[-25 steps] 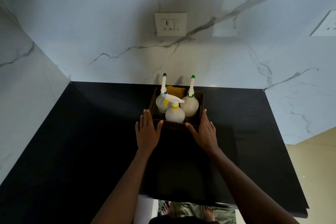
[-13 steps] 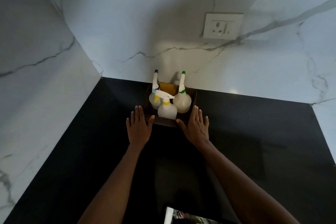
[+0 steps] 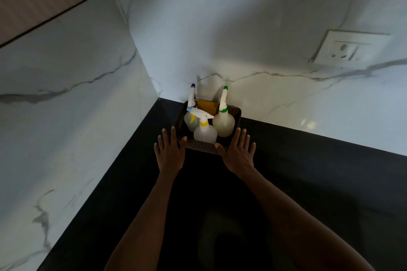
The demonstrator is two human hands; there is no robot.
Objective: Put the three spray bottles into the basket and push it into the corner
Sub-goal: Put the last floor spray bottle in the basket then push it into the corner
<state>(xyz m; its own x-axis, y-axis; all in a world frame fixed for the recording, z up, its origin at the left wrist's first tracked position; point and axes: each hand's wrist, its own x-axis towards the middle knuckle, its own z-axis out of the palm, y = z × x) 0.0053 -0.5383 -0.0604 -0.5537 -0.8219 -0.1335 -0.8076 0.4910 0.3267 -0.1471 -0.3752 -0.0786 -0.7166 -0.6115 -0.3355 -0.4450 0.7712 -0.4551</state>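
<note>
A dark basket [image 3: 236, 115] stands on the black counter against the back wall, a short way right of the wall corner. Three translucent spray bottles stand upright in it: one with a blue tip [image 3: 189, 119] at back left, one with a green tip [image 3: 224, 122] at back right, one with a yellow collar [image 3: 205, 133] in front. My left hand [image 3: 170, 152] lies flat, fingers spread, against the basket's front left corner. My right hand [image 3: 238, 152] lies flat against its front right corner. Neither hand grips anything.
A yellow sponge [image 3: 207, 105] stands in the back of the basket. White marble walls meet at a corner [image 3: 159, 98] just left of the basket. A wall socket [image 3: 352, 49] sits up on the right. The black counter [image 3: 308, 182] stretches to the right and toward me.
Both hands have slid the basket leftward along the back wall, toward the wall corner. My view has turned left, so the socket now sits far right.
</note>
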